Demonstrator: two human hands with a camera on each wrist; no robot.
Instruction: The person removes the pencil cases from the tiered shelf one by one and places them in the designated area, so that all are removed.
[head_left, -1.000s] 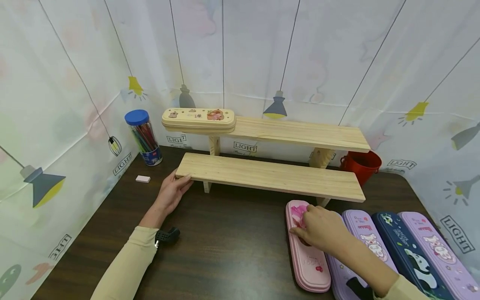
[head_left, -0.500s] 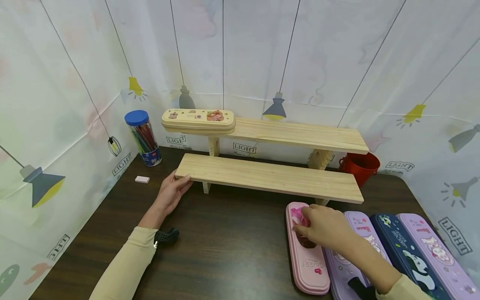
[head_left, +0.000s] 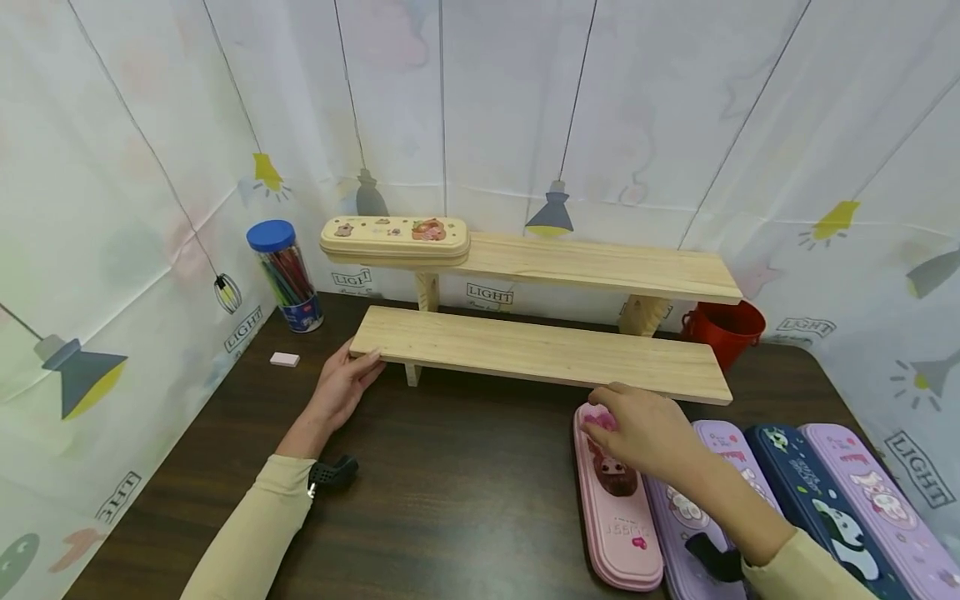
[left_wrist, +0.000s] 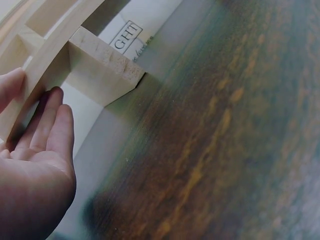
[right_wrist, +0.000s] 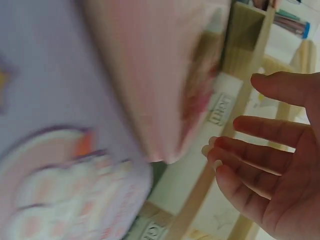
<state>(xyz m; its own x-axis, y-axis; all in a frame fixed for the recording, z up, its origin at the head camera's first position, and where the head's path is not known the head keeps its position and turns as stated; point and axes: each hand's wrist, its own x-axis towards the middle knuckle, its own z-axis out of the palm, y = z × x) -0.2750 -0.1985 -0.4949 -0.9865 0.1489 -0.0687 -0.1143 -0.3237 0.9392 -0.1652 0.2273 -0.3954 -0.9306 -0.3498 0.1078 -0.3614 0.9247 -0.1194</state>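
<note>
A two-tier wooden shelf (head_left: 540,348) stands at the back of the dark table. My left hand (head_left: 341,392) grips the left end of its lower board; in the left wrist view the thumb is on one side of the board and the fingers (left_wrist: 61,130) are on the other. A pink pencil case (head_left: 621,533) with a girl picture lies below the shelf's right part. Over its far end hovers my right hand (head_left: 648,433), near the board's front edge. The right wrist view shows that hand's fingers loosely extended, with nothing held and apart from the case.
Purple (head_left: 686,517), navy panda (head_left: 832,517) and second purple (head_left: 885,508) pencil cases lie to the right. A cream pencil case (head_left: 397,240) sits on the top board. Behind stand a red bucket (head_left: 727,329) and a pen jar (head_left: 287,279); an eraser (head_left: 285,359) lies left.
My right hand has moved off the middle of the pink pencil case toward its far end and the shelf, uncovering more of the picture. My left hand stays on the board.
</note>
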